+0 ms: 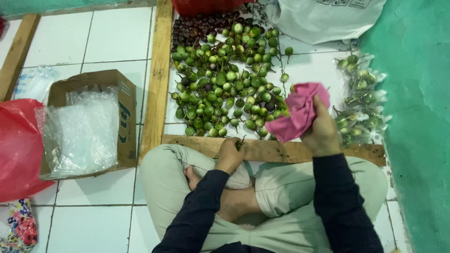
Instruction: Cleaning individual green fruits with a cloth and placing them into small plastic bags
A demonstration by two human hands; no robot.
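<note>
Head view looked down on a person who sat cross-legged on a white tiled floor [93,220]. The right hand [322,133] was raised, its grip clamped on a crumpled pink cloth [300,112]. The left hand [229,154] rested at the wooden plank [281,151] in front of the knees, fingers curled closed around a small green fruit [240,144] of which only the stem and a little edge showed. Beyond the plank lay a big heap of small round green eggplants [225,89], with darker purple ones [197,26] at the far end. Clear bags filled with the green fruits [361,103] lay to the right, near a green wall [417,117]. A cardboard box [126,122] holding empty clear plastic bags [79,131] stood to the left, beyond another long wooden plank [157,75], beside a red plastic bag [18,145]. A white sack [323,18] lay at the top.
</note>
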